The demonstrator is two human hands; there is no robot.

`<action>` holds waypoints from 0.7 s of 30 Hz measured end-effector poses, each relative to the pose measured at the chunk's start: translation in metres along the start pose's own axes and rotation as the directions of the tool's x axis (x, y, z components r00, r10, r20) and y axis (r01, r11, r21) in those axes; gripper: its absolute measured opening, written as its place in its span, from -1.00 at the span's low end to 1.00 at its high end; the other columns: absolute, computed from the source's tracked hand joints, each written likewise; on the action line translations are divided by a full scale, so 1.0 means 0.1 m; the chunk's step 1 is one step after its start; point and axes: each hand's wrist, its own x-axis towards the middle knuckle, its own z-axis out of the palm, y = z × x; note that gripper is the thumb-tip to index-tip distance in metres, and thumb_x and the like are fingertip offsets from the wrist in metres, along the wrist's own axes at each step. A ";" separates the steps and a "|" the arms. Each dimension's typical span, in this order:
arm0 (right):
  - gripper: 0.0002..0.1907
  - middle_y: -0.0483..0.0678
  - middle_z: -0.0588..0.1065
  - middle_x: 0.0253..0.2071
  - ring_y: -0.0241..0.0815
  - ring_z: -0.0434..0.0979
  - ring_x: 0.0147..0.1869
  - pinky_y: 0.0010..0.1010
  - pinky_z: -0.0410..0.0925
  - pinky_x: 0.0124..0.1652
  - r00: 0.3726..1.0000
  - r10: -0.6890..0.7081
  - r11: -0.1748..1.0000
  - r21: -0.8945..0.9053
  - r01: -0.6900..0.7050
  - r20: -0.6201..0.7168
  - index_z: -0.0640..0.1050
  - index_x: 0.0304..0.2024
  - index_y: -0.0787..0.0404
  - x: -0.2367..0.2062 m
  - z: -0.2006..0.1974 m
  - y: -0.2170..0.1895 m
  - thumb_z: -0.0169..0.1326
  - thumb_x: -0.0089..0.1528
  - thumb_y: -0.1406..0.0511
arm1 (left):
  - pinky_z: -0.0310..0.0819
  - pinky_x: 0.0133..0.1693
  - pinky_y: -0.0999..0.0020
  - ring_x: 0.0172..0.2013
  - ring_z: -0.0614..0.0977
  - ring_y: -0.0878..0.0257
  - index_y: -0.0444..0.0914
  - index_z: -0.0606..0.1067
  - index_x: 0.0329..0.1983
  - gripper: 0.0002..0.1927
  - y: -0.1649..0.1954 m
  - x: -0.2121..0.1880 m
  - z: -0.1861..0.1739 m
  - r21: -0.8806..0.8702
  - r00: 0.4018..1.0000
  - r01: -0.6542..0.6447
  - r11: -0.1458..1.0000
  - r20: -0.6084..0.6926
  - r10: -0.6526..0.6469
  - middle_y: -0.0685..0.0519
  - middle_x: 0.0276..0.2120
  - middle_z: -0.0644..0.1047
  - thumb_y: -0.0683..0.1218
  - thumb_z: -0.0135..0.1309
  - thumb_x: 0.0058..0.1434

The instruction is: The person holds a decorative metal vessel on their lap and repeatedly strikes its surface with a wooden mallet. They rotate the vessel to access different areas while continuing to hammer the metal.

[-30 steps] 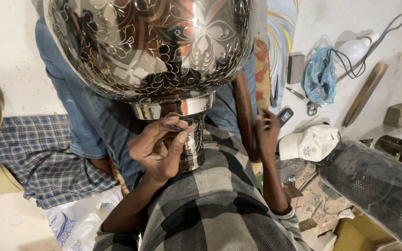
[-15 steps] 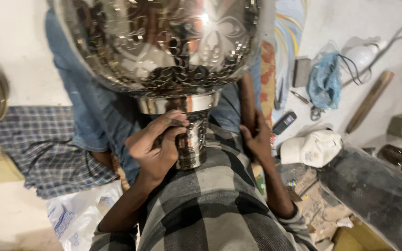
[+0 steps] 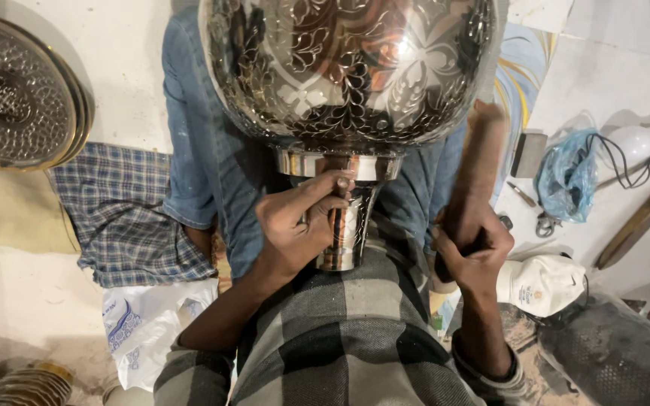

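Large engraved metal vessel (image 3: 347,68) rested bowl-outward on lap, over blue jeans (image 3: 205,150). Left hand (image 3: 295,225) clenched around vessel's narrow stem (image 3: 349,225), just under collar. Right hand (image 3: 475,244) gripped dark wooden mallet (image 3: 479,162), raised beside bowl, right of stem. Perforated metal plate (image 3: 16,98) lay on floor, far left. Checked cloth (image 3: 122,210) beside thigh. Blue plastic bag (image 3: 566,177) well right.

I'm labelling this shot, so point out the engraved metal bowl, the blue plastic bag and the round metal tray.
engraved metal bowl (image 3: 347,68), head view, on its patterned belly.
blue plastic bag (image 3: 566,177), head view, on its crumpled middle.
round metal tray (image 3: 16,98), head view, on its perforated face.
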 end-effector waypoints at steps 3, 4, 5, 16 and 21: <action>-0.69 0.02 0.57 -0.26 -0.26 0.56 -0.29 -0.53 0.42 -0.18 0.990 -0.109 0.972 -0.199 0.126 0.091 0.55 -0.10 0.41 0.12 0.00 -0.10 0.23 0.09 0.51 | 0.78 -0.06 0.39 -0.12 0.78 0.16 -0.40 0.54 0.11 -0.59 0.00 -0.02 0.02 0.133 1.000 -0.016 0.991 -0.020 0.019 -0.12 -0.08 0.68 -0.51 -0.01 0.24; -0.53 0.02 0.55 -0.27 -0.26 0.54 -0.27 -0.51 0.40 -0.16 0.988 -0.114 0.954 -0.266 0.137 0.100 0.53 0.03 0.42 0.16 -0.01 -0.17 0.22 0.04 0.50 | 0.78 -0.06 0.38 -0.11 0.77 0.15 -0.40 0.53 0.12 -0.59 -0.01 -0.03 0.02 0.095 0.999 -0.026 0.995 -0.027 0.029 -0.14 -0.07 0.67 -0.51 -0.01 0.25; -0.38 0.03 0.53 -0.28 -0.25 0.52 -0.26 -0.50 0.39 -0.13 0.987 -0.118 0.932 -0.330 0.147 0.107 0.50 0.16 0.42 0.21 -0.02 -0.25 0.22 0.00 0.49 | 0.79 -0.06 0.37 -0.11 0.77 0.13 -0.40 0.52 0.13 -0.59 -0.01 -0.03 0.03 0.057 0.999 -0.038 0.998 -0.031 0.040 -0.16 -0.06 0.66 -0.52 -0.01 0.25; -0.22 0.05 0.61 -0.13 -0.27 0.61 -0.28 -0.49 0.47 -0.28 0.881 -0.114 0.841 -0.427 0.331 0.458 0.47 0.30 0.12 0.83 -0.22 -1.16 0.18 -0.03 0.44 | 0.76 -0.08 0.31 -0.15 0.77 0.05 -0.45 0.49 0.14 -0.53 -0.09 -0.08 -0.07 0.152 0.989 -0.109 0.982 0.116 0.092 -0.22 -0.07 0.64 -0.42 -0.03 0.12; -0.29 0.08 0.65 -0.14 -0.23 0.61 -0.34 -0.47 0.41 -0.41 0.844 -0.067 0.685 -0.591 0.427 0.531 0.56 0.20 0.05 0.82 -0.40 -1.13 0.18 -0.03 0.53 | 0.81 -0.09 0.31 -0.07 0.78 0.02 -0.41 0.44 0.27 -0.46 -0.15 0.06 -0.09 0.088 0.957 -0.241 0.966 0.185 0.222 -0.28 0.06 0.62 -0.30 -0.02 0.16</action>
